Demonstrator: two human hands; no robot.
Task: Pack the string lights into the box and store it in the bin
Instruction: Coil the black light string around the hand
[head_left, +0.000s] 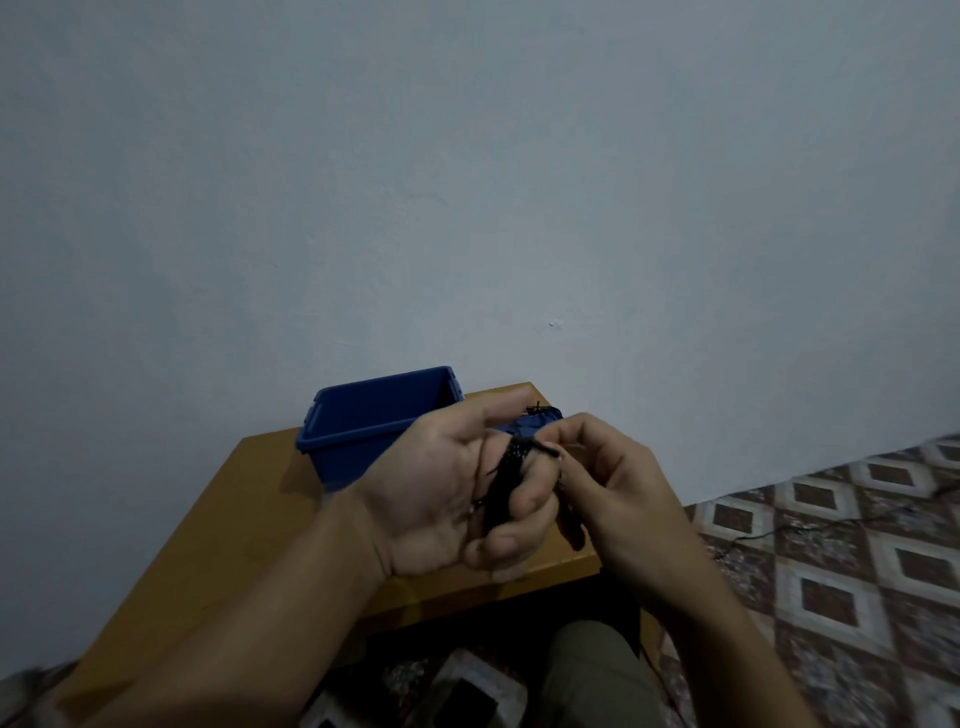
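Observation:
My left hand (441, 493) is palm up above the small wooden table (234, 519), its fingers curled round a bundle of black string lights (506, 483). My right hand (618, 488) pinches the loose end of the wire at the top of the bundle. An open blue plastic bin (363, 421) stands on the table behind my left hand. A dark blue box (540, 418) peeks out behind my fingers, mostly hidden.
A pale wall rises right behind the table. Patterned floor tiles (831, 545) spread to the right, with a thin black wire (769, 532) trailing across them. My knee in olive trousers (597, 670) shows below the table's front edge.

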